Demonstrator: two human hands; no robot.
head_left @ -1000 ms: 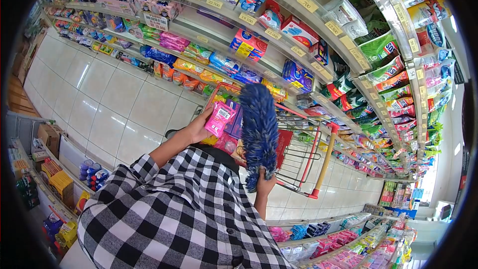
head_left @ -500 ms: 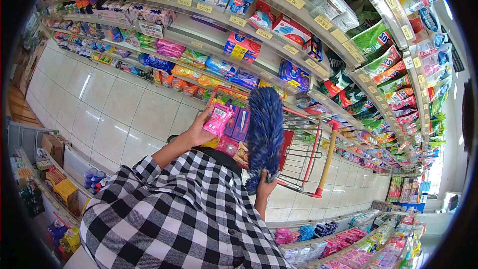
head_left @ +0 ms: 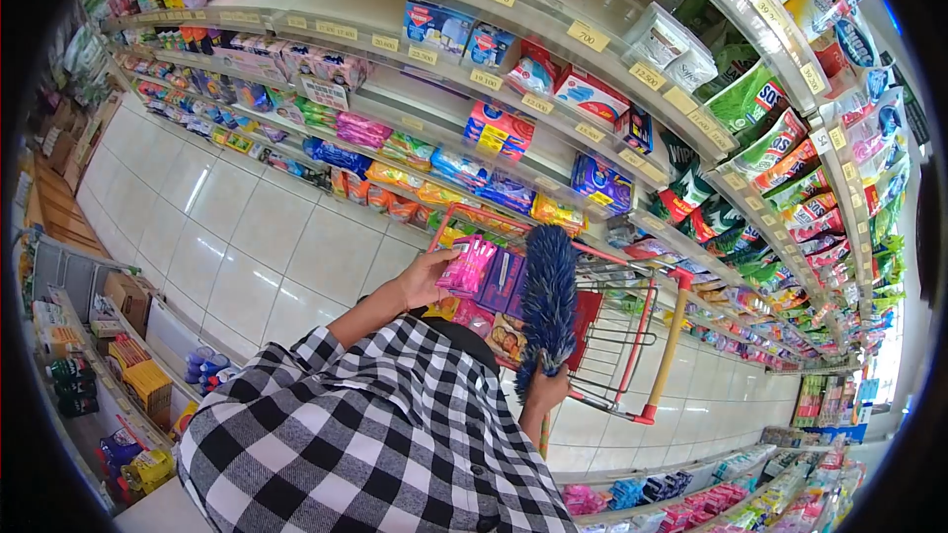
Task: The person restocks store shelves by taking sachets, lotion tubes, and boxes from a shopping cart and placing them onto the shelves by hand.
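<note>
My left hand [head_left: 423, 278] grips a pink packet [head_left: 468, 265] by its left side, above the front part of a shopping cart [head_left: 647, 336]. Closed round the lower end of a fluffy blue duster [head_left: 549, 301] is my right hand [head_left: 546, 390]; the duster stands up across the cart. Purple packs [head_left: 502, 281], a pink bag [head_left: 474, 318] and a brownish pack [head_left: 508, 338] lie in the cart between my hands. The duster hides part of the cart's contents.
Long shelves [head_left: 425, 59] of boxed and bagged goods with price tags curve along the far side. Tiled floor [head_left: 252, 237] runs beside them. Lower shelves with yellow boxes [head_left: 146, 385] stand at the left, and more shelves [head_left: 681, 484] at the bottom right.
The pink packet has turned, so its white label no longer faces me. Both hands, the duster and the cart sit lower and slightly farther right in view; the upper shelf shows more.
</note>
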